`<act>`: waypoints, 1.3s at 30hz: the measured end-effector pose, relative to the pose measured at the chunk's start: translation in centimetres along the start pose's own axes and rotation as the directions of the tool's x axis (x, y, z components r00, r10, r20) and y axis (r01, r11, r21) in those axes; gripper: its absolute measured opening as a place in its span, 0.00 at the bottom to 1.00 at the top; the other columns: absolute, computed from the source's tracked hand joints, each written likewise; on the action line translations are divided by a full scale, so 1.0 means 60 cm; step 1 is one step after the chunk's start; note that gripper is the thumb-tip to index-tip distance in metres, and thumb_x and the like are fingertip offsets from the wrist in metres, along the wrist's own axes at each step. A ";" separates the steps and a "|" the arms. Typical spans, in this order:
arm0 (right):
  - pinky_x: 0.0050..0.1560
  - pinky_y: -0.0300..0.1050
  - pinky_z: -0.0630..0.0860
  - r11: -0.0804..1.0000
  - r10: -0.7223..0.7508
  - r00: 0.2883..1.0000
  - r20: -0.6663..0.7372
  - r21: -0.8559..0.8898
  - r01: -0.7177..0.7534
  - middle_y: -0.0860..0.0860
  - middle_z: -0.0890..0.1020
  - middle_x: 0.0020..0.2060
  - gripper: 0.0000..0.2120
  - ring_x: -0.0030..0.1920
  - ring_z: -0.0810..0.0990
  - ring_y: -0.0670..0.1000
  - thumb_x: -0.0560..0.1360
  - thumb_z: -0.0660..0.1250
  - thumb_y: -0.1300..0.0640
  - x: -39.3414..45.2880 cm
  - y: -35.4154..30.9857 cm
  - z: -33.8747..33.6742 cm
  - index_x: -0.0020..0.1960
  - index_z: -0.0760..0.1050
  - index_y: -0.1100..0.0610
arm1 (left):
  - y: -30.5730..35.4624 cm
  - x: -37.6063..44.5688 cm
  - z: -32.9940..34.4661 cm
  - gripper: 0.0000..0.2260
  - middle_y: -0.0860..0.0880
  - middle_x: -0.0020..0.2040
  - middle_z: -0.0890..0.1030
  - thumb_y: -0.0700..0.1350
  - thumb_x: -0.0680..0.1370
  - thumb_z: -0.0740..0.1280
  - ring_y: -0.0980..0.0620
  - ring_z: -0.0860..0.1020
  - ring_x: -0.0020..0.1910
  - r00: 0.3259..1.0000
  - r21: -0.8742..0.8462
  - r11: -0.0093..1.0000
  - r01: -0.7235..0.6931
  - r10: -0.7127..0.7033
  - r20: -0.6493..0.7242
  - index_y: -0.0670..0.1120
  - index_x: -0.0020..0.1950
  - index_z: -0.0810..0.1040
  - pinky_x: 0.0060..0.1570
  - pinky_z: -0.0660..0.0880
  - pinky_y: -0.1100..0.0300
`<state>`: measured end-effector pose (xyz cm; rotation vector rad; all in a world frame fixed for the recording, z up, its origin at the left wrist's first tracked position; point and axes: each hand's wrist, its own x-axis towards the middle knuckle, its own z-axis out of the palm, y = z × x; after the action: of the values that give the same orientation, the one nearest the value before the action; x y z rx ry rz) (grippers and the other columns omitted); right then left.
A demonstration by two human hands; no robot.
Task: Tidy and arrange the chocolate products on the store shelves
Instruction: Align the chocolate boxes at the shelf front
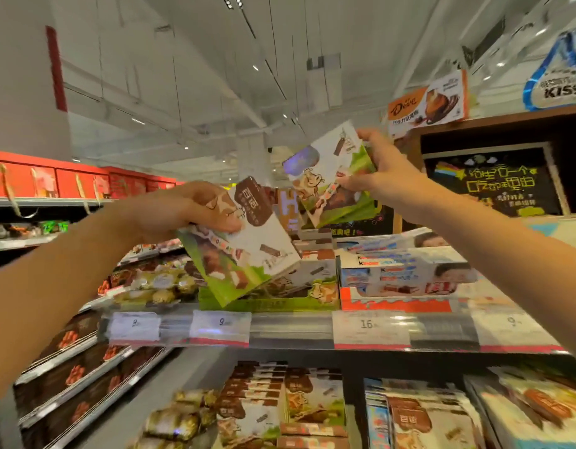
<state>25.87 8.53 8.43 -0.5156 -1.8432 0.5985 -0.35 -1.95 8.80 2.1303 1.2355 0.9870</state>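
I am pinching one cow-print chocolate box in my left hand and another box in my right hand; I should be squaring each upright into the green display tray.

white ceiling with hanging wires; white pillar; chalkboard sign; red-edged shelf rail

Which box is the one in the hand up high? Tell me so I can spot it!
Find the black chalkboard sign with bright writing on the right. Just left of it, the right hand holds up a white-and-green cow box. It is the higher, more tilted one; the left hand holds a similar box lower, nearer the shelf.
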 end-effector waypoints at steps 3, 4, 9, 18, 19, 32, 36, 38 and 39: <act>0.47 0.34 0.77 0.988 -0.080 0.997 0.011 -0.133 0.081 0.50 0.75 0.56 0.28 0.51 0.77 0.44 0.73 0.66 0.69 0.002 0.006 0.029 0.68 0.60 0.55 | -0.033 0.005 -0.006 0.21 0.47 0.42 0.85 0.56 0.54 0.81 0.50 0.83 0.42 0.990 0.067 0.998 0.002 -0.012 0.142 0.48 0.42 0.85 0.39 0.78 0.63; 0.46 0.32 0.76 0.980 -0.103 0.995 0.015 -0.170 0.104 0.48 0.74 0.55 0.28 0.52 0.76 0.43 0.73 0.66 0.69 0.003 0.007 0.036 0.68 0.60 0.55 | -0.042 0.008 -0.008 0.18 0.47 0.45 0.85 0.51 0.59 0.80 0.49 0.83 0.45 0.985 0.085 0.996 0.019 -0.034 0.171 0.48 0.46 0.84 0.42 0.78 0.62; 0.48 0.30 0.76 0.965 -0.094 0.994 0.058 -0.238 0.105 0.41 0.72 0.52 0.28 0.51 0.74 0.40 0.74 0.66 0.69 0.013 0.017 0.061 0.69 0.59 0.54 | -0.083 0.019 -0.005 0.23 0.45 0.52 0.83 0.47 0.64 0.75 0.45 0.81 0.53 0.969 0.144 0.988 0.050 -0.083 0.231 0.42 0.57 0.79 0.50 0.79 0.56; 0.49 0.36 0.78 0.967 0.058 0.988 0.143 -0.253 -0.020 0.49 0.74 0.58 0.29 0.56 0.76 0.48 0.74 0.67 0.67 0.028 0.047 0.110 0.69 0.58 0.55 | -0.112 0.020 -0.011 0.14 0.48 0.53 0.83 0.43 0.68 0.72 0.49 0.82 0.52 0.957 0.042 0.999 0.000 -0.012 0.289 0.50 0.54 0.82 0.46 0.78 0.62; 0.47 0.35 0.78 0.971 0.091 0.986 0.139 -0.232 -0.057 0.49 0.75 0.56 0.28 0.53 0.77 0.46 0.74 0.67 0.66 0.030 0.054 0.116 0.68 0.59 0.55 | -0.112 0.020 -0.011 0.15 0.48 0.53 0.83 0.42 0.68 0.71 0.49 0.82 0.52 0.955 0.042 0.999 -0.005 -0.008 0.297 0.49 0.54 0.81 0.46 0.78 0.62; 0.42 0.40 0.74 0.907 0.070 0.980 0.188 -0.421 0.016 0.52 0.76 0.49 0.12 0.46 0.76 0.47 0.74 0.68 0.55 0.044 0.050 0.106 0.55 0.70 0.54 | -0.111 0.023 -0.013 0.27 0.47 0.53 0.83 0.59 0.59 0.78 0.46 0.81 0.53 0.938 0.026 0.999 0.032 -0.039 0.345 0.50 0.54 0.81 0.45 0.79 0.60; 0.47 0.38 0.79 0.868 -0.006 0.964 0.267 -0.478 0.138 0.52 0.79 0.49 0.07 0.46 0.79 0.47 0.74 0.68 0.62 0.046 0.048 0.091 0.51 0.77 0.55 | -0.110 0.022 -0.013 0.27 0.48 0.53 0.83 0.61 0.57 0.78 0.48 0.82 0.52 0.940 0.024 0.999 0.039 -0.045 0.338 0.53 0.52 0.81 0.44 0.79 0.62; 0.46 0.36 0.77 0.868 -0.017 0.966 0.259 -0.476 0.143 0.53 0.81 0.50 0.04 0.46 0.80 0.50 0.74 0.68 0.62 0.040 0.053 0.092 0.48 0.78 0.54 | -0.111 0.022 -0.013 0.25 0.48 0.52 0.84 0.60 0.56 0.78 0.48 0.82 0.52 0.942 0.017 0.999 0.043 -0.047 0.333 0.54 0.50 0.82 0.43 0.78 0.62; 0.46 0.36 0.77 0.866 -0.021 0.966 0.258 -0.479 0.147 0.54 0.81 0.50 0.05 0.47 0.80 0.50 0.74 0.68 0.61 0.038 0.055 0.094 0.46 0.77 0.51 | -0.111 0.022 -0.013 0.25 0.48 0.52 0.84 0.60 0.56 0.78 0.48 0.82 0.52 0.942 0.015 0.999 0.045 -0.047 0.333 0.54 0.50 0.82 0.44 0.78 0.62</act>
<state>20.03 11.58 6.35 -0.7166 -2.2573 0.1182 -4.03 2.39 5.04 2.1524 1.1136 0.5689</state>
